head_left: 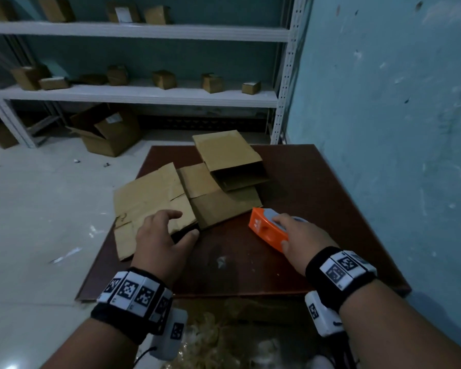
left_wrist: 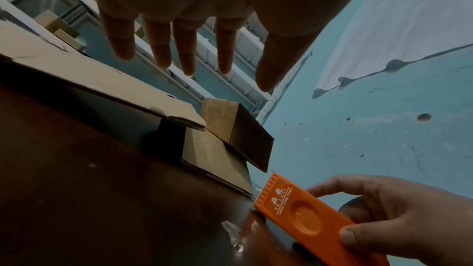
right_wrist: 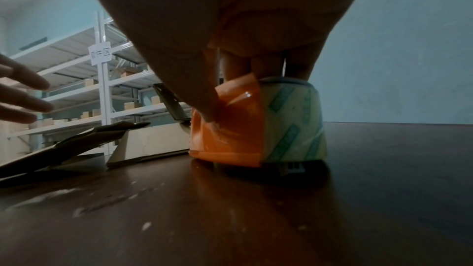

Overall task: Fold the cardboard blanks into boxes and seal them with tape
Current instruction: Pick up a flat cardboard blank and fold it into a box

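Note:
Several flat cardboard blanks [head_left: 149, 198] lie overlapped on the dark brown table [head_left: 304, 182]; behind them a partly opened blank [head_left: 232, 161] stands up as a sleeve [left_wrist: 245, 139]. My left hand [head_left: 163, 235] hovers over the near edge of the blanks [left_wrist: 102, 80] with fingers [left_wrist: 187, 48] spread and straight, holding nothing. My right hand [head_left: 301, 235] grips an orange tape dispenser [head_left: 266, 227] with its roll of tape [right_wrist: 291, 120], which rests on the table to the right of the blanks. The thumb and fingers wrap the dispenser's orange body [left_wrist: 307, 215] [right_wrist: 227, 128].
White metal shelving [head_left: 144, 94] with small cardboard boxes stands behind the table. An open carton [head_left: 107, 131] sits on the pale floor at the left. A blue wall [head_left: 383, 102] runs along the table's right side. Crumpled wrapping [head_left: 210, 339] lies below the table's near edge.

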Tool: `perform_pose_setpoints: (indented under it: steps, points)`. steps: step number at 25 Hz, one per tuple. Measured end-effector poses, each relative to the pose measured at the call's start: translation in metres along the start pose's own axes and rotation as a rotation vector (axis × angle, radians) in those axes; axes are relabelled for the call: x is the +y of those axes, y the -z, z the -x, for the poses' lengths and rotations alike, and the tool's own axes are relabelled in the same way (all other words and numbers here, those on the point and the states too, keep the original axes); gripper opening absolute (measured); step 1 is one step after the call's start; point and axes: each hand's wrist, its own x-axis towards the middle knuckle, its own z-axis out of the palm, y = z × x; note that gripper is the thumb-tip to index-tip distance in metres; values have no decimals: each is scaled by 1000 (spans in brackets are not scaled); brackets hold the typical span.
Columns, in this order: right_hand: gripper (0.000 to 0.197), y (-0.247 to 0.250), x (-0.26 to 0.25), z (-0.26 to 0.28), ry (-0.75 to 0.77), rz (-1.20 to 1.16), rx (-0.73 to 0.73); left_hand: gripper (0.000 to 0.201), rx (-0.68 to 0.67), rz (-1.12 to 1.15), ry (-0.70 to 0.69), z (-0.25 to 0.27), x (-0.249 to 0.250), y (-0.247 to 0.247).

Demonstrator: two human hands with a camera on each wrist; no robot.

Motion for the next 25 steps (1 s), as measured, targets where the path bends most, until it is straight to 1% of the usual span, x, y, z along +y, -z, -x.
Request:
perform_pose_setpoints:
  steps: [2,4,7,9,11,13,14,16,18,20,21,23,24,25]
  points:
    - [62,8,4,-4,-40,-10,-2,47,-4,23,7,1,7,-1]
    - [60,15,13,-7,-58,-24,25,50,17,88,20,0,23,-3]
    - [55,26,20,-14,-132,-37,26,60,2,238,49,-22,57,-4]
    - [59,31,25,-19,-171,-84,126,69,25,324,131,-50,86,-8]
    - [70,36,26,-23,-159,-236,258,77,67,379,254,-82,112,-9]
    - [73,39,26,-24,-141,-416,325,83,64,323,372,-110,126,-18]
    - [73,42,25,-23,-140,-487,329,85,51,289,411,-122,127,-24]
    - [71,44,25,-23,-137,-578,309,79,3,261,425,-142,118,-40]
    - [69,43,20,-21,-105,-614,307,73,-57,316,417,-158,101,-54]
    - [67,42,15,-20,-55,-642,268,64,-72,378,416,-164,85,-66]
    - [66,40,11,-19,-32,-674,252,56,-69,420,416,-165,78,-69]
    - [65,40,9,-16,-12,-783,257,35,-41,529,421,-146,82,-62]
    - [65,43,9,-15,-12,-863,267,27,-23,559,387,-132,78,-55]
    - [66,45,9,-15,-14,-960,290,24,-5,554,345,-115,74,-47]
